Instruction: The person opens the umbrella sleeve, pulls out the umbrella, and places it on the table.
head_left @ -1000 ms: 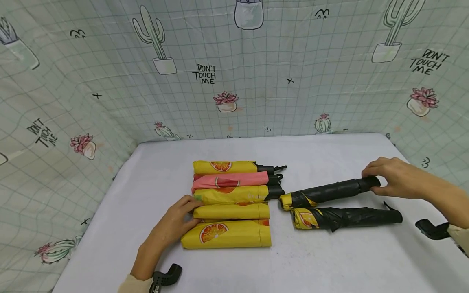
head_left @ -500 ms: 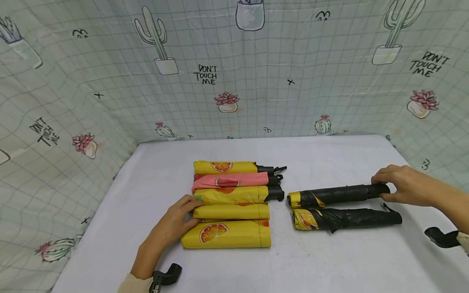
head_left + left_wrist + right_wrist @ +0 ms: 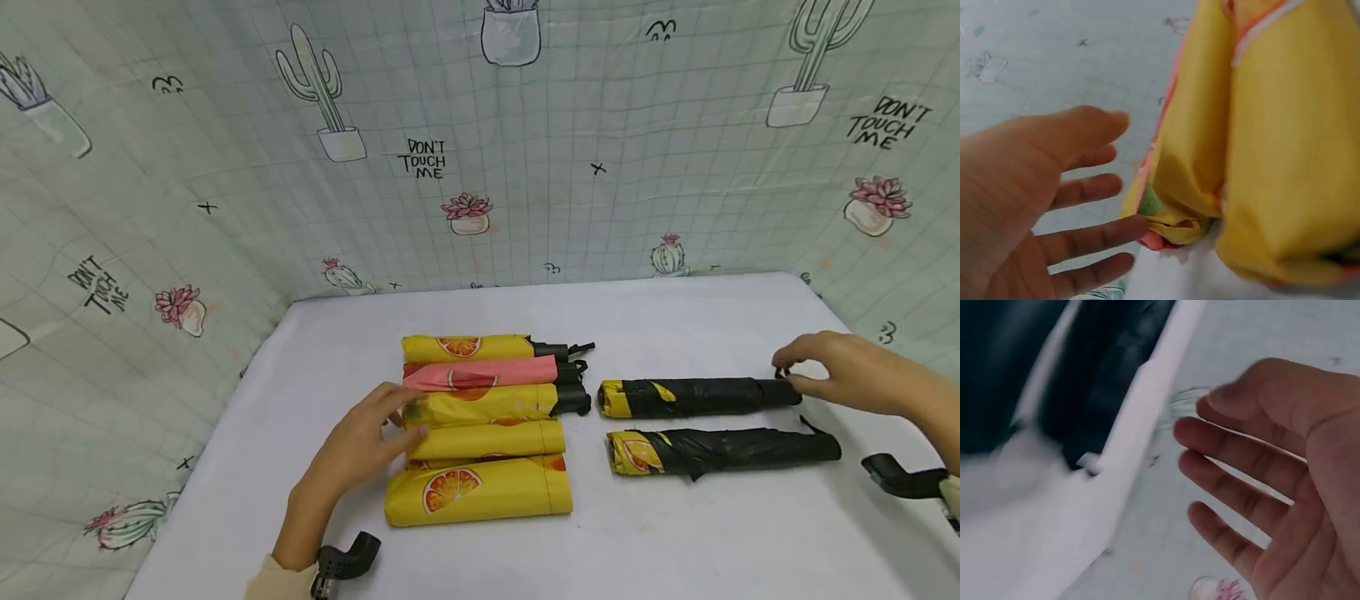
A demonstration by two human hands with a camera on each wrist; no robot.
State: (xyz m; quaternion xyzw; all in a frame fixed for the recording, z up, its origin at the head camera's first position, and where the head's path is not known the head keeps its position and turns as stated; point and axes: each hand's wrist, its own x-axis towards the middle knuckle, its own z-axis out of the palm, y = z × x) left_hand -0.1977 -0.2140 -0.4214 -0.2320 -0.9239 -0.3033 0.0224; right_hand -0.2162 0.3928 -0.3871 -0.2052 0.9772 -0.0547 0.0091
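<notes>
Two rolled black umbrellas with yellow ends, an upper one (image 3: 697, 397) and a lower one (image 3: 750, 452), lie side by side on the right. My right hand (image 3: 855, 371) hovers at the right end of the upper one; in the right wrist view its fingers (image 3: 1241, 456) are spread, holding nothing. On the left, a column holds a yellow umbrella (image 3: 487, 347), a pink umbrella (image 3: 517, 372) and another yellow umbrella (image 3: 517, 403). Below them lie two fruit-printed yellow rolls (image 3: 502, 439) with no handle showing. My left hand (image 3: 360, 437) is beside the column's left ends, fingers loosely extended.
All lie on a white table (image 3: 675, 542). A pale grid-patterned cloth (image 3: 555, 225) with cactus prints hangs behind and beside it. A black wrist mount (image 3: 352, 557) sits on my left wrist and another (image 3: 903, 477) on my right.
My right hand drew the upper black umbrella rightward, laid it level above the lower one and let go. My left hand has loosened from the yellow rolls. The view shifted slightly.
</notes>
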